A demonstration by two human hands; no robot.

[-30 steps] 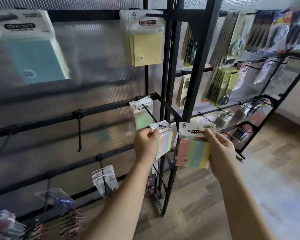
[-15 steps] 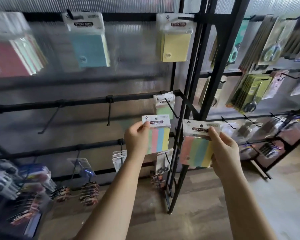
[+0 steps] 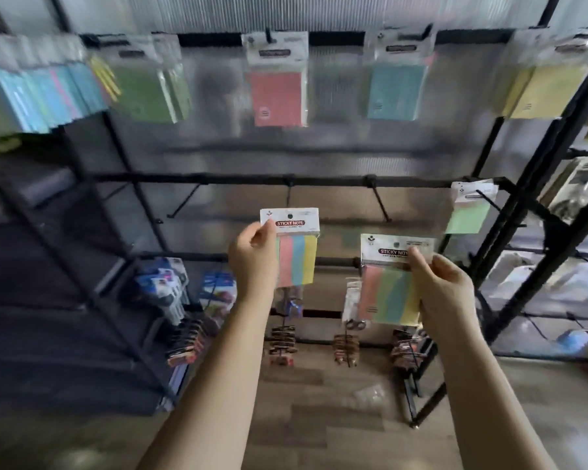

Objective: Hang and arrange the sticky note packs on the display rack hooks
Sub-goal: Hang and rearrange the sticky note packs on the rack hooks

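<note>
Head view: left hand (image 3: pixel 252 256) pinches a striped pack (image 3: pixel 294 249) before a bare hook (image 3: pixel 288 195); right hand (image 3: pixel 437 283) grips another pack (image 3: pixel 386 290). Best line the header hole squarely with the hook tip first.

Dim backlight, motion-blurred, warped edges

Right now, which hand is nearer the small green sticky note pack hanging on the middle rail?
The right hand is nearer, just below and left of the green sticky note pack. The left hand is far off to the pack's left, holding a striped pack.
</note>
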